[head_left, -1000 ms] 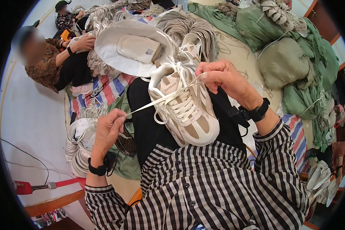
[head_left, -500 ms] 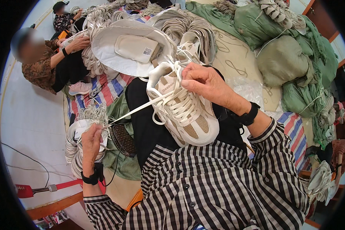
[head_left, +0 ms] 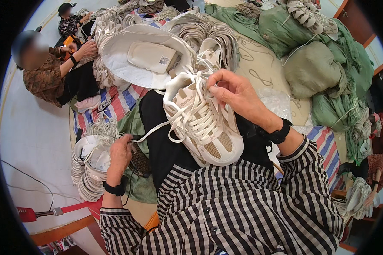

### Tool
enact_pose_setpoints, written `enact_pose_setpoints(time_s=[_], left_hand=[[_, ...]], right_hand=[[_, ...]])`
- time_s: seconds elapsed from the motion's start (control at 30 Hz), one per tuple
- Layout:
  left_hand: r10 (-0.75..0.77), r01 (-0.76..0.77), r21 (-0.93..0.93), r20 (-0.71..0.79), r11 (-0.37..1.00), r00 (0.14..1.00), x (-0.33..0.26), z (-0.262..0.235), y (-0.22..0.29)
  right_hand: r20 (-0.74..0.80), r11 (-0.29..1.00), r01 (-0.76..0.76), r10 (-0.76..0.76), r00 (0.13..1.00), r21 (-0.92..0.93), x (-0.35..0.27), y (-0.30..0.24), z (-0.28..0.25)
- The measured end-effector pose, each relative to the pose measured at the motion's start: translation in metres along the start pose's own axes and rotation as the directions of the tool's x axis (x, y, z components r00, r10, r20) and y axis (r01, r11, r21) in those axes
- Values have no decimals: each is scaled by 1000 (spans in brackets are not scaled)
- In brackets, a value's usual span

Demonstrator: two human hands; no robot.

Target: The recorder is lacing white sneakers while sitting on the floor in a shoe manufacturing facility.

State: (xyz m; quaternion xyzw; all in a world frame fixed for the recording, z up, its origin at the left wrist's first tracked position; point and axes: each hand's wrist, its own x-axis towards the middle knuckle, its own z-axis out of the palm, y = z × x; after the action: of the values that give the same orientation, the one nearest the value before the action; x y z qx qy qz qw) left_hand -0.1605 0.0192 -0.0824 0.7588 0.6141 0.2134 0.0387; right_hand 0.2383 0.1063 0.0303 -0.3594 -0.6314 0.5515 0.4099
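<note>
sneaker point(head_left: 204, 127): cream, on lap, toe toward wearer; judged light, upper soft, sole stiff | right hand point(head_left: 236, 95): pinching lace at tongue | left hand point(head_left: 120, 155): closed on white lace point(head_left: 151, 129) end, pulled taut; limp, grip near tip

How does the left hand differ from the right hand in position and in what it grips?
The left hand is low at the side, pulling the free end of the white lace; the right hand is raised over the sneaker, pinching the lace near its top eyelets. The left is closed like a fist; the right pinches with its fingertips. Both wear black wristbands.
</note>
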Motion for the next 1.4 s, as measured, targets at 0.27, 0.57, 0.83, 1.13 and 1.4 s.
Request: enact_pose_setpoints(time_s=[0.27, 0.57, 0.83, 1.13, 1.4], left_hand=[[71, -143, -406, -187, 902, 980, 49, -35, 160], [70, -85, -409, -51, 908, 996, 78, -32, 193], [146, -154, -411, -50, 899, 988, 89, -33, 194], [220, -239, -217, -109, 946, 969, 82, -33, 195], [181, -198, -232, -92, 952, 979, 83, -33, 201]], right_hand=[[271, 595, 514, -453, 850, -618, 13, -17, 13], [534, 382, 643, -359, 765, -664, 27, -16, 10], [489, 464, 594, -337, 805, -657, 29, -20, 16], [336, 819, 404, -277, 900, -408, 29, -27, 12], [235, 764, 437, -368, 900, -475, 39, -21, 10]])
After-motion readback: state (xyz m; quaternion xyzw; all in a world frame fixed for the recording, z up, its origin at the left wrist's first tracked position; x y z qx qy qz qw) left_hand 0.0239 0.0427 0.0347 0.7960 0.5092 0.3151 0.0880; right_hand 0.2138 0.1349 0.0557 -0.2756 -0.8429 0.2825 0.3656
